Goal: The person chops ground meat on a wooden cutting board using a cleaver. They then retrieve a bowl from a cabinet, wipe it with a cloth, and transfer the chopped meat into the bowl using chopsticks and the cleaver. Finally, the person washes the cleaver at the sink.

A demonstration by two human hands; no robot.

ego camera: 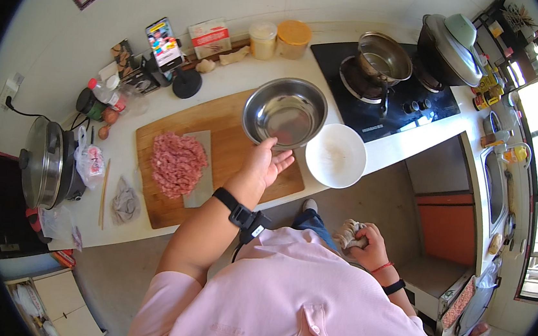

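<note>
My left hand (269, 163) is at the near rim of a stainless steel bowl (287, 109), its thumb over the rim and its fingers spread along the outside. Whether it bears the bowl's weight cannot be told. A little liquid or reflection shows in the bowl, which is over the right part of a wooden cutting board (234, 121). My right hand (372, 246) grips a crumpled greyish cloth (347, 233) in front of the counter. A mound of minced meat (178, 165) lies on the board, partly over a flat grey rectangular piece (201, 161). Beside the steel bowl is a white bowl (336, 157) with pale residue.
A saucepan (385, 57) stands on the gas hob (338, 53), with a lidded dark pot (448, 51) behind. A phone (164, 43) on a stand, tubs (293, 39) and ginger line the wall. At left are chopsticks (104, 193), plastic bags (125, 203) and an electric pan (48, 161).
</note>
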